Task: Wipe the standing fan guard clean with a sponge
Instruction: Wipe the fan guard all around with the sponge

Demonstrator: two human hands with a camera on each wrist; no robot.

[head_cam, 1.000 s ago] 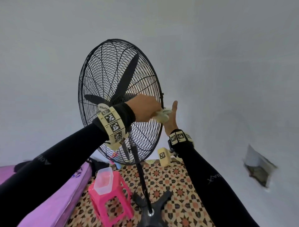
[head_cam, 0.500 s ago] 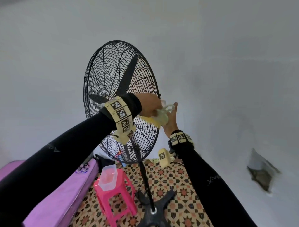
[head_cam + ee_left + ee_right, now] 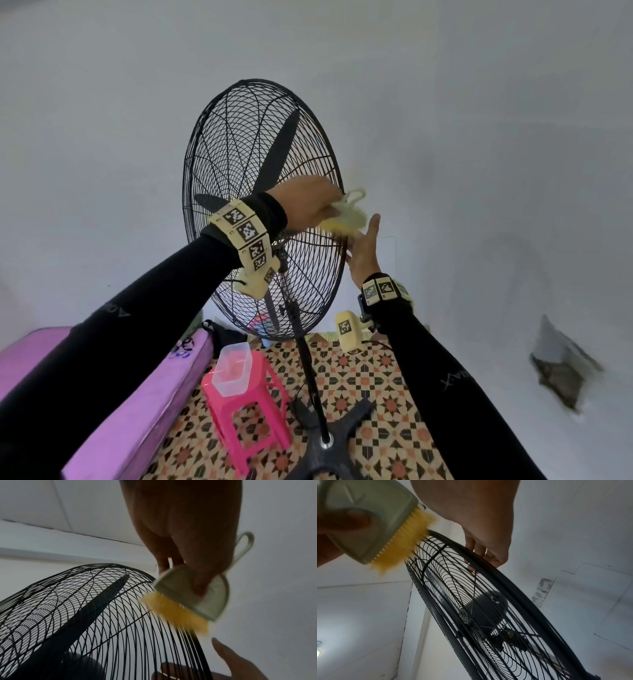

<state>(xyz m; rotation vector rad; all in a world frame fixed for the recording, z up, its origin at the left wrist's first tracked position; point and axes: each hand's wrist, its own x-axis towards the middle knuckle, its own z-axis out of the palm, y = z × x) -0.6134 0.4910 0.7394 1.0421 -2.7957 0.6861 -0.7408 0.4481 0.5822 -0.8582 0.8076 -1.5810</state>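
A black standing fan with a round wire guard (image 3: 239, 171) fills the middle of the head view. My left hand (image 3: 322, 205) grips a pale plastic brush with yellow bristles (image 3: 346, 221) and holds it at the guard's right rim. From the left wrist the bristles (image 3: 175, 612) lie on the guard wires (image 3: 85, 608), blurred. My right hand (image 3: 361, 250) holds the same rim just below. In the right wrist view its fingers (image 3: 476, 553) curl round the rim of the guard (image 3: 488, 588), close to the brush (image 3: 376, 527).
Near the fan's pole and cross base (image 3: 329, 445), a pink plastic stool (image 3: 246, 411) carries a clear tub (image 3: 233, 368). At the left lies a purple mattress (image 3: 137, 394). The floor is patterned tile, and the right wall has a broken patch (image 3: 561, 373).
My left hand has slid the brush a little up the right rim, and its loop handle now shows. The right hand stays on the rim.
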